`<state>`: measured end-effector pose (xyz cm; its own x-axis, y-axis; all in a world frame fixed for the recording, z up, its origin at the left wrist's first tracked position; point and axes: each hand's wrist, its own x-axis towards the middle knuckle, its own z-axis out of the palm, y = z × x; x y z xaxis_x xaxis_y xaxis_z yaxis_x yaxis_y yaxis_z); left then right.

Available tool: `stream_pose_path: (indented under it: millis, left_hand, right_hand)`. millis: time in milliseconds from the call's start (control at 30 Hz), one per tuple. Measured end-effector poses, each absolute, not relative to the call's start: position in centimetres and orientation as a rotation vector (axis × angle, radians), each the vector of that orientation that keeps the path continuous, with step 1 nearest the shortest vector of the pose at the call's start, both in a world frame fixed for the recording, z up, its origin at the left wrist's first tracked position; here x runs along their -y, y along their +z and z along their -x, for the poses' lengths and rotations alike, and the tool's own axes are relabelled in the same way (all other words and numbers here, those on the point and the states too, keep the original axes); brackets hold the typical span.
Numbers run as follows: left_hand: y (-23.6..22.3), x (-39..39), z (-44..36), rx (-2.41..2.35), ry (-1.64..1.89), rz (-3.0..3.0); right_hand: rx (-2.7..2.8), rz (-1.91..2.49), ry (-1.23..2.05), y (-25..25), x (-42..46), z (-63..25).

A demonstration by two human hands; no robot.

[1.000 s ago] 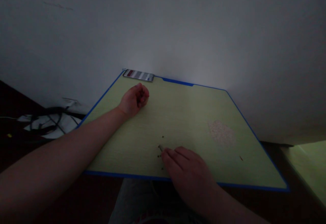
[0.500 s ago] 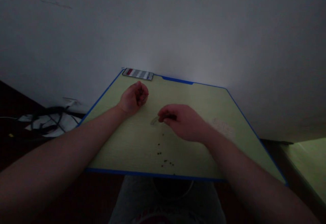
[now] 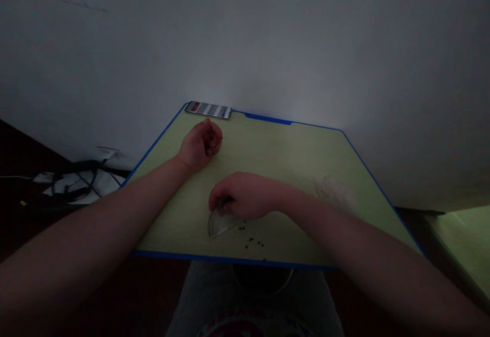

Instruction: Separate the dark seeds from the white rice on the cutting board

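The scene is dim. My right hand [image 3: 243, 200] is closed on a clear plastic protractor [image 3: 219, 223], whose curved edge rests on the pale green table [image 3: 275, 153] near its front edge. Several small dark specks [image 3: 252, 240] lie just right of the protractor. My left hand [image 3: 201, 143] lies further back on the table as a loose fist; whether anything is inside it I cannot see. A phone [image 3: 209, 110] lies flat at the far left corner, just beyond the left hand.
A faint pale patch [image 3: 333, 191] marks the table to the right. The table has a blue rim and stands against a white wall. Black cables [image 3: 72, 178] lie on the floor at the left. A second green table [image 3: 467, 235] shows at the right edge.
My right hand went from the near edge up to mid-table, then came back down toward the left with the protractor, now resting beside the specks. The left hand stayed put.
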<state>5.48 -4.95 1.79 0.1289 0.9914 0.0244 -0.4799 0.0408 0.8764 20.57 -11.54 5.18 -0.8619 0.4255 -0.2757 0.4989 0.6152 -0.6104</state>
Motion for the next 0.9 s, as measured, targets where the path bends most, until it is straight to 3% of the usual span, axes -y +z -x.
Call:
stream_pose_path:
  millis: [267, 633, 900]
  left_hand:
    - [1.7, 4.9, -5.5, -0.749, 1.292, -0.891]
    - [2.1, 5.1, -5.7, -0.771, 1.294, -0.868]
    - [2.1, 5.2, -5.8, -0.786, 1.289, -0.856]
  right_hand:
    - [-2.722, -0.794, -0.985, 5.6, 14.3, -23.7]
    - [-2.589, -1.457, -1.217, 4.9, 19.1, -28.0]
    - [-2.581, -1.647, -1.278, 4.5, 20.9, -29.6]
